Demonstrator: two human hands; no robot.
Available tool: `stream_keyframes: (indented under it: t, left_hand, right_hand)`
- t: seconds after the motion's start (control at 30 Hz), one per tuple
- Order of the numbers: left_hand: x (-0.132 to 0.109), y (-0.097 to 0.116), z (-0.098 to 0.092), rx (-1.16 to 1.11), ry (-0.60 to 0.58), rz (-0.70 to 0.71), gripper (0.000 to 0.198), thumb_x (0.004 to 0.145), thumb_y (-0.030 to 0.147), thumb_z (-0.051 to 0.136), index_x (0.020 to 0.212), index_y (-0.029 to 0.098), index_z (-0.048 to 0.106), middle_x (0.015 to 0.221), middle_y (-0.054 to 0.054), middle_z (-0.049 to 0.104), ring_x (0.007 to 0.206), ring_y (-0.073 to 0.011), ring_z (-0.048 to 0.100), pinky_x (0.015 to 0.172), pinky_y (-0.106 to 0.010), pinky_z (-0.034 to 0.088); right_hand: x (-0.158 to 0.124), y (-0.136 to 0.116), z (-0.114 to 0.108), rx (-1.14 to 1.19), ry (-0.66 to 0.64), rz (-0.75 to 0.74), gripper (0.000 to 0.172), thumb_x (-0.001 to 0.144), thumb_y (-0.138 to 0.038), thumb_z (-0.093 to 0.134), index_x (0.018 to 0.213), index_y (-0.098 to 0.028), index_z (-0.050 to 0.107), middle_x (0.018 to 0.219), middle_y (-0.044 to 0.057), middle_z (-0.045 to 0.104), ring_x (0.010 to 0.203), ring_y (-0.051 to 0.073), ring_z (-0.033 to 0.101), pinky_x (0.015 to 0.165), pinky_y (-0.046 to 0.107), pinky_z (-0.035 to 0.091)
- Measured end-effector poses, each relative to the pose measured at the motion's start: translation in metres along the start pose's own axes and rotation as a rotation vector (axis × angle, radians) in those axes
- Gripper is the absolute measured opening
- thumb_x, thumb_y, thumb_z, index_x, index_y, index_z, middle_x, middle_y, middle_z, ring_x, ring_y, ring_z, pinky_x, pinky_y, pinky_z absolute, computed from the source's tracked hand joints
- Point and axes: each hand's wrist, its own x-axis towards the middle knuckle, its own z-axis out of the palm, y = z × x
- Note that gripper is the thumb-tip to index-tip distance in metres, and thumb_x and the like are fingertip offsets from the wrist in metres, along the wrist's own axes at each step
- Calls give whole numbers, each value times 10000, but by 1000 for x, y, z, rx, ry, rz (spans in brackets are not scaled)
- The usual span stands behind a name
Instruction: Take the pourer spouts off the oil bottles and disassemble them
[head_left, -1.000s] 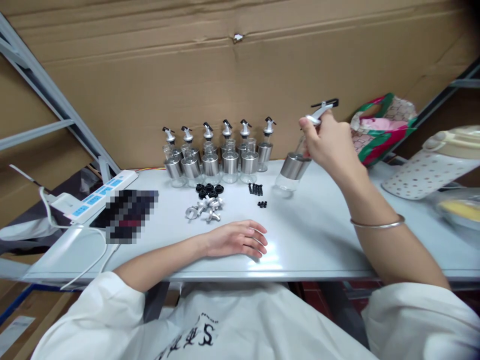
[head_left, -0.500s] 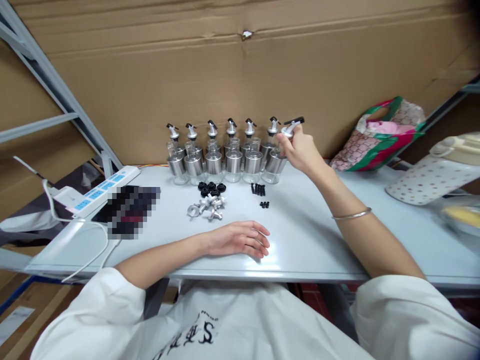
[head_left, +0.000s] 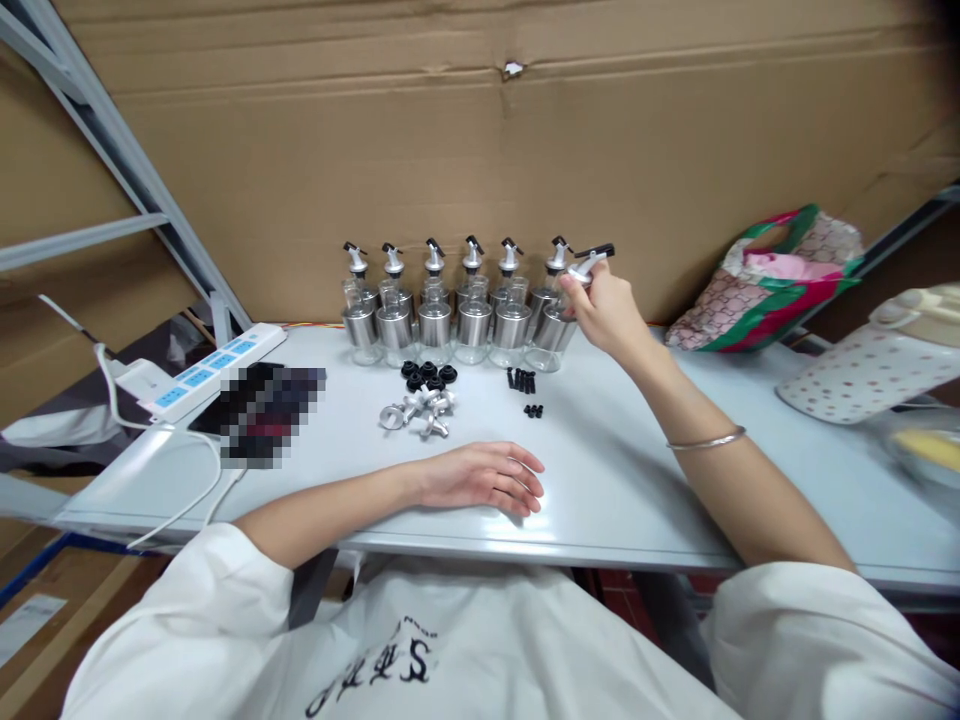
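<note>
Head view: the R hand [head_left: 606, 312], right of centre, had its fingers closed round the neck of a tilted btl [head_left: 552, 334] at the R end of the front row [head_left: 474, 326], pourer [head_left: 588, 268] poking out above; couldn't tell if the base fully touched down. Prob. fairly light, stiff, w/ a smooth steel band [head_left: 559, 322], maybe slippery; glass likely fragile if knocked vs. its neighbour. Best hold, I reckoned: neck or band, not the lever [head_left: 600, 251]. L hand [head_left: 481, 480], lower centre, lay on the tabletop [head_left: 622, 480], fingers loosely spread, nothing held.
</note>
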Motion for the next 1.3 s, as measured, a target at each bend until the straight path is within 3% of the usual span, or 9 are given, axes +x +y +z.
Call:
stream_keyframes:
  t: [0.17, 0.27, 0.43, 0.5, 0.67, 0.93, 1.03, 1.13, 1.3]
  left_hand:
    - [-1, 1, 2, 4, 15, -10, 344, 702, 276, 718, 975, 116, 585, 882, -80, 646, 820, -184, 641, 831, -375, 418]
    - [-1, 0, 1, 1, 23, -10, 347, 708, 260, 709, 995, 125, 570, 883, -80, 644, 825, -190, 636, 837, -384, 411]
    - [3, -3, -5, -73, -5, 4, 354, 750, 373, 634, 994, 128, 559, 880, -78, 627, 825, -206, 619, 829, -401, 400]
    - [4, -5, -8, -90, -45, 17, 324, 737, 381, 613, 916, 115, 569, 855, -63, 602, 833, -210, 606, 842, -401, 390]
    - [3, -4, -9, -120, -116, 34, 296, 725, 402, 567, 820, 123, 537, 782, -26, 533, 808, -208, 573, 843, -405, 379]
    - [0, 1, -2, -148, -69, 27, 323, 705, 453, 592, 754, 158, 469, 633, 34, 411, 627, -141, 479, 768, -360, 403]
    - [-1, 2, 1, -138, -29, 31, 335, 718, 469, 572, 676, 164, 439, 606, 39, 383, 581, -121, 439, 753, -349, 416]
    - [0, 3, 2, -125, 12, 37, 337, 704, 458, 560, 617, 174, 402, 588, 39, 367, 563, -117, 421, 734, -339, 429]
    - [0, 2, 4, -59, 57, 32, 314, 741, 455, 494, 633, 192, 361, 589, 41, 341, 550, -121, 395, 716, -345, 436]
  right_hand:
    - [-4, -6, 2, -58, 178, -53, 521, 889, -621, 330, 1022, -158, 527, 862, 123, 611, 807, 283, 599, 731, 402, 437]
    - [-22, -19, 7, 4, 204, -200, 491, 892, -616, 331, 991, -177, 526, 862, 113, 601, 768, 257, 583, 708, 392, 438]
    - [-76, -41, 19, 132, -118, -797, 452, 904, -588, 355, 876, -174, 535, 819, 94, 618, 723, 205, 570, 679, 339, 441]
    - [-93, -45, 23, 150, -233, -929, 476, 928, -569, 298, 810, -172, 532, 774, 93, 621, 674, 190, 550, 669, 331, 439]
    - [-106, -44, 25, 197, -342, -904, 532, 954, -529, 206, 760, -164, 540, 684, 87, 601, 629, 178, 524, 657, 318, 424]
    - [-111, -47, 27, 218, -482, -861, 609, 961, -494, 111, 965, -110, 583, 778, 120, 638, 709, 193, 558, 683, 325, 420]
    - [-109, -47, 25, 197, -428, -903, 608, 958, -502, 118, 906, -131, 597, 745, 102, 639, 673, 186, 556, 694, 330, 411]
    - [-103, -45, 20, 142, -267, -894, 533, 950, -528, 235, 767, -161, 575, 634, 53, 604, 580, 162, 528, 656, 312, 392]
    - [-99, -45, 14, 106, -32, -837, 385, 870, -535, 499, 765, -167, 533, 588, 5, 585, 521, 130, 514, 617, 279, 385]
